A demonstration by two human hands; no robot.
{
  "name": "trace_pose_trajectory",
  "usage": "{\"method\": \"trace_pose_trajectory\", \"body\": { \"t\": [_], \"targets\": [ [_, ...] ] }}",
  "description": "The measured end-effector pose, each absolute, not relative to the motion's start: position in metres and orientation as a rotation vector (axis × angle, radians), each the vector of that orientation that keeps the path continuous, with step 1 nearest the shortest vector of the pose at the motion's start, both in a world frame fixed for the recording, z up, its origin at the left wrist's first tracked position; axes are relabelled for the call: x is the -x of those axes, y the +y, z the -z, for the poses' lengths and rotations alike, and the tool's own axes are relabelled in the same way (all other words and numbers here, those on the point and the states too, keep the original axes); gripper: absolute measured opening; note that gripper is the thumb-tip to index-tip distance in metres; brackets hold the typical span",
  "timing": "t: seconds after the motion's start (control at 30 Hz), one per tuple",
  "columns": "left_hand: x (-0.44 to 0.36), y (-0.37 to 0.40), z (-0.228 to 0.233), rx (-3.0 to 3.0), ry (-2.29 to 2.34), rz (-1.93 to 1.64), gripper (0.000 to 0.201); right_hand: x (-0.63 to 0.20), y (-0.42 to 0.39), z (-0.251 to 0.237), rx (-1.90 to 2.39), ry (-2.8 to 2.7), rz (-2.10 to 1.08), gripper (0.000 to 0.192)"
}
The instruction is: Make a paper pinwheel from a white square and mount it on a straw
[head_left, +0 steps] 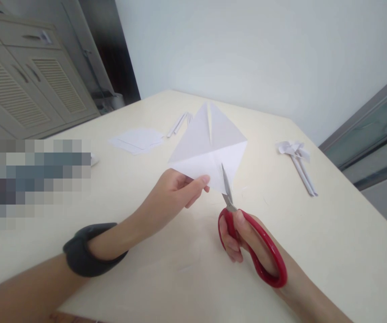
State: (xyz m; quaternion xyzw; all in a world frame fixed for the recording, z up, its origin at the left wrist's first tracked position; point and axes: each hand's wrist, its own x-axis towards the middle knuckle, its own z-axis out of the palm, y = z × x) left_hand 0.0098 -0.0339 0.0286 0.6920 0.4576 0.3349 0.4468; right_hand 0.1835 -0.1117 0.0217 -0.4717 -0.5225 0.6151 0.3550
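Note:
My left hand (pixel 188 188) pinches the near edge of a white sheet of paper (pixel 196 143), thumb on top and fingers beneath. Creases cross the sheet, and a slit runs in from its far corner. In my right hand (pixel 244 233) is a pair of scissors (pixel 270 251) with red handles, my thumb and fingers through the loops. The metal blades are parted around the paper's near corner, one above the sheet and the other below it.
Loose white sheets (pixel 138 139) lie at the left of the table (pixel 348 242). Rolled paper sticks (pixel 178 124) rest behind the held sheet. A paper pinwheel (pixel 294 150) with rolled sticks lies on the right. A blurred-out patch covers the left edge.

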Motion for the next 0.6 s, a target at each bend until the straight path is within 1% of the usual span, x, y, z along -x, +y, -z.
{"method": "trace_pose_trajectory", "body": {
  "t": [0.13, 0.6],
  "targets": [
    [-0.0101, -0.0341, -0.0302, -1.725, 1.141, -0.817, 0.048, -0.1835, -0.113, -0.022, 1.22, -1.331, -1.594, 0.039],
    [-0.0103, -0.0317, -0.0286, -1.768, 1.095, -0.797, 0.049, -0.1811, -0.1119, -0.0285, 1.289, -1.346, -1.597, 0.044]
  ]
}}
